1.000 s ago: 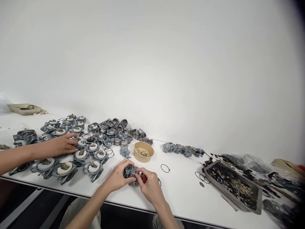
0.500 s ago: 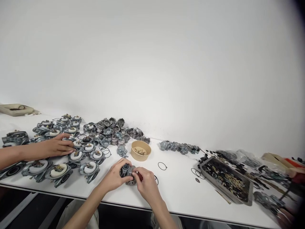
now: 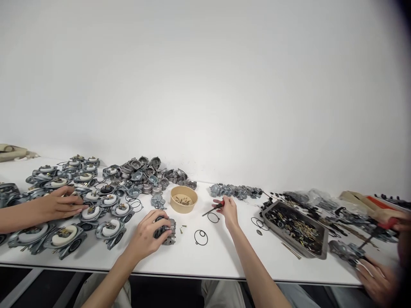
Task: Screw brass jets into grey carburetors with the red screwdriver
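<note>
Left hand: the left hand [image 3: 148, 235] was seen curled over a small grey cast-metal carburettor body [image 3: 165, 231], fingers wrapped on its top and near side, the part resting on the white tabletop [image 3: 224, 256].
Loose bits: a few small brass screws [image 3: 182, 229] were noted just beside the part, and a black rubber O-ring [image 3: 201, 237] a little further to the right.
Right hand: the right hand [image 3: 230, 210] was held out past the O-ring, thumb and fingers pinched on a red-handled screwdriver [image 3: 214, 208], its dark shaft pointing left over a second ring.
Bowl: a round tan paper bowl [image 3: 183, 199] holding small brass pieces was set beyond the carburettor body, near the left hand.
Left side: another person's hand [image 3: 58, 205] was laid flat among rows of grey carburettor halves with white floats [image 3: 109, 226].
Right side: a grey metal tray of dark and brass small parts [image 3: 295, 226] was seen; another person's hand [image 3: 375, 280] showed at the near right edge, its grip unclear.
Far: a heap of grey float bowls [image 3: 144, 173] was piled against the white wall.
</note>
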Action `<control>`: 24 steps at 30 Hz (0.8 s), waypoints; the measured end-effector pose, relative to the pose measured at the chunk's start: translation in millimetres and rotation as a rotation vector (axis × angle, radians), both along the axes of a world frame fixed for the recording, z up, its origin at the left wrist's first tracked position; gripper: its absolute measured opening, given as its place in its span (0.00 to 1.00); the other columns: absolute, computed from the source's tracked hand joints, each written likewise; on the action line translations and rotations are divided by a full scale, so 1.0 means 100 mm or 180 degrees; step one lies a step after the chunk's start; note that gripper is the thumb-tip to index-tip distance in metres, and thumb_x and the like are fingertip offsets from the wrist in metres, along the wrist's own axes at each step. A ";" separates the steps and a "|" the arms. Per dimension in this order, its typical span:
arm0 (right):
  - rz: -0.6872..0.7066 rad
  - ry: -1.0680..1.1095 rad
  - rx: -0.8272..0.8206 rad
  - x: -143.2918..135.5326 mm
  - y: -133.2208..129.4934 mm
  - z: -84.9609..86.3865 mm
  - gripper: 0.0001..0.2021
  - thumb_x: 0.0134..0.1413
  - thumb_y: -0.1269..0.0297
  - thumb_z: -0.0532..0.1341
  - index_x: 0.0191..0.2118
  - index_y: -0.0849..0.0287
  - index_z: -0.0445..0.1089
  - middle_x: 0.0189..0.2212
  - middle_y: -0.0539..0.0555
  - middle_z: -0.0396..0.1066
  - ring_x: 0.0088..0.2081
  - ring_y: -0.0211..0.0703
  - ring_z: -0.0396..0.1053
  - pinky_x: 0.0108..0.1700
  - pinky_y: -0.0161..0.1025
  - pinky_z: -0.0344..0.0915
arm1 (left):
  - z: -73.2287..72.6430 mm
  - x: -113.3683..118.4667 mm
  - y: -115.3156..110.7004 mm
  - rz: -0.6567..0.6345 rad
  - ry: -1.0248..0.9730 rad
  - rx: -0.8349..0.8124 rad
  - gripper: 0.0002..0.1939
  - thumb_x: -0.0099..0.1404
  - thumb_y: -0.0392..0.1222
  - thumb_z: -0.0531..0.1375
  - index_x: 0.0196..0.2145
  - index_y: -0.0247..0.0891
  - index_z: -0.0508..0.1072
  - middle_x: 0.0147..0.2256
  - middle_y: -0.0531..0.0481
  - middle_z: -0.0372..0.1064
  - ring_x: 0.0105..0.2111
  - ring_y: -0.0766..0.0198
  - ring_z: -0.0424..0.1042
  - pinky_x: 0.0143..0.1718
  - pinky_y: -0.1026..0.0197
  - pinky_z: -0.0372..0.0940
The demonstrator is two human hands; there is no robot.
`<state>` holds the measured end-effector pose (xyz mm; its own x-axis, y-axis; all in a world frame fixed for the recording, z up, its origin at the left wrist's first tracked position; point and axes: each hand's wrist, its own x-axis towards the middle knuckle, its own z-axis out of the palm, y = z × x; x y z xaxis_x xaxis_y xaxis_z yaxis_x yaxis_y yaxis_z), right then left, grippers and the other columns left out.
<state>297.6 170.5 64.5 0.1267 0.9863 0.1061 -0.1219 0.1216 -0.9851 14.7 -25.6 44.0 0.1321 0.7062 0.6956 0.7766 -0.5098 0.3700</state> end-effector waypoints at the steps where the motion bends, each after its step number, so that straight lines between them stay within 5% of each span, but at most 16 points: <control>1: -0.0040 -0.0113 -0.0043 0.00 0.05 -0.06 0.17 0.52 0.48 0.62 0.35 0.54 0.60 0.25 0.51 0.76 0.21 0.42 0.72 0.18 0.33 0.63 | 0.00 0.01 0.00 0.0024 0.0025 0.0073 0.03 0.68 0.40 0.59 0.38 0.44 0.74 0.45 0.44 0.72 0.50 0.51 0.72 0.50 0.52 0.69; 5: 0.0047 -0.0188 -0.0015 -0.03 0.14 -0.28 0.18 0.52 0.45 0.61 0.32 0.53 0.58 0.20 0.49 0.72 0.17 0.39 0.65 0.14 0.33 0.53 | -0.03 0.04 0.02 0.0124 0.0136 0.0329 0.06 0.69 0.35 0.57 0.39 0.43 0.73 0.44 0.44 0.74 0.53 0.52 0.72 0.51 0.53 0.70; 13: 0.0466 -0.0681 0.0233 -0.11 0.04 -0.45 0.15 0.46 0.50 0.66 0.31 0.56 0.65 0.22 0.50 0.73 0.23 0.45 0.73 0.22 0.38 0.69 | -0.16 -0.05 0.05 0.0170 0.0481 0.0449 0.06 0.73 0.38 0.55 0.41 0.42 0.72 0.50 0.44 0.74 0.55 0.54 0.73 0.55 0.54 0.71; 24: 0.0780 -0.1643 0.1189 -0.15 -0.12 -0.48 0.06 0.47 0.63 0.65 0.32 0.58 0.76 0.31 0.53 0.78 0.34 0.45 0.74 0.40 0.40 0.71 | -0.12 0.03 0.06 0.0320 0.0505 0.0688 0.04 0.70 0.39 0.58 0.41 0.44 0.72 0.46 0.46 0.75 0.54 0.53 0.75 0.54 0.55 0.71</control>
<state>282.4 158.1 16.8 -0.2539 0.8654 0.4319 0.2850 0.4937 -0.8216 17.6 -19.8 31.8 0.1881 0.5588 0.8077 0.8669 -0.4810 0.1309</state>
